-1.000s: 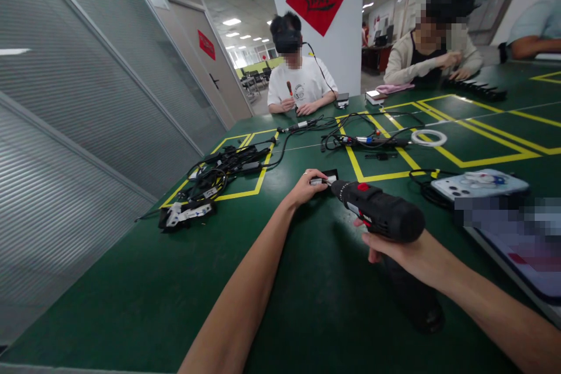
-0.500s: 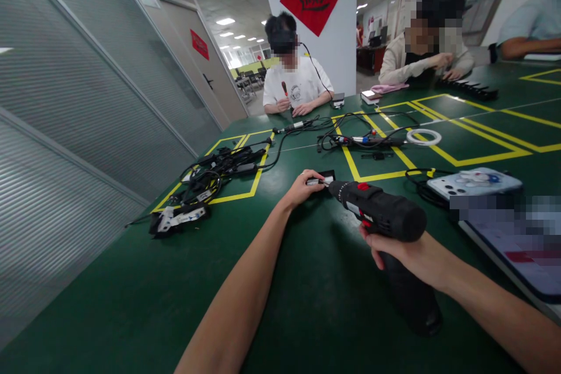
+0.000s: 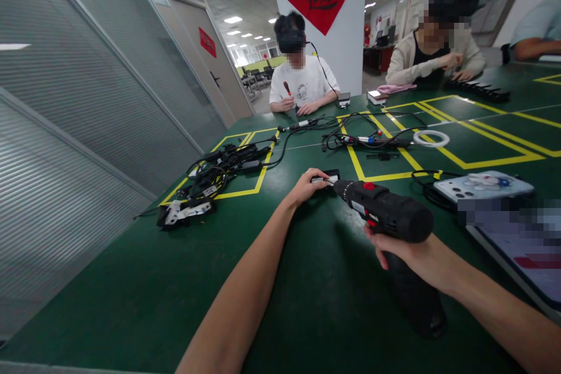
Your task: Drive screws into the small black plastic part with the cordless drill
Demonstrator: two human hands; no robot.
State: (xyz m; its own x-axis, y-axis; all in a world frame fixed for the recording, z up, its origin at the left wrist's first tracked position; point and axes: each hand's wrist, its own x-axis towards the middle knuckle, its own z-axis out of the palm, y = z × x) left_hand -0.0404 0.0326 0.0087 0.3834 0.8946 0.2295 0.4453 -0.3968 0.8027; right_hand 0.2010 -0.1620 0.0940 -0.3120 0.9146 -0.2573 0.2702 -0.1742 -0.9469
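My right hand (image 3: 409, 254) grips the handle of a black cordless drill (image 3: 385, 216) with a red switch on top. The drill's tip points left at a small black part (image 3: 328, 177) lying on the green table (image 3: 175, 298). My left hand (image 3: 304, 187) pinches that small part and holds it down against the table surface. The drill tip touches or nearly touches the part next to my left fingers.
A pile of black cables and parts (image 3: 214, 172) lies at the left inside yellow tape lines. More cables (image 3: 363, 140) and a white ring (image 3: 432, 138) lie further back. A phone (image 3: 482, 184) and a tablet (image 3: 521, 251) sit at right. Other people sit across the table.
The view has shifted a little; my right hand has settled lower around the drill's handle. The left hand stays on the small part.
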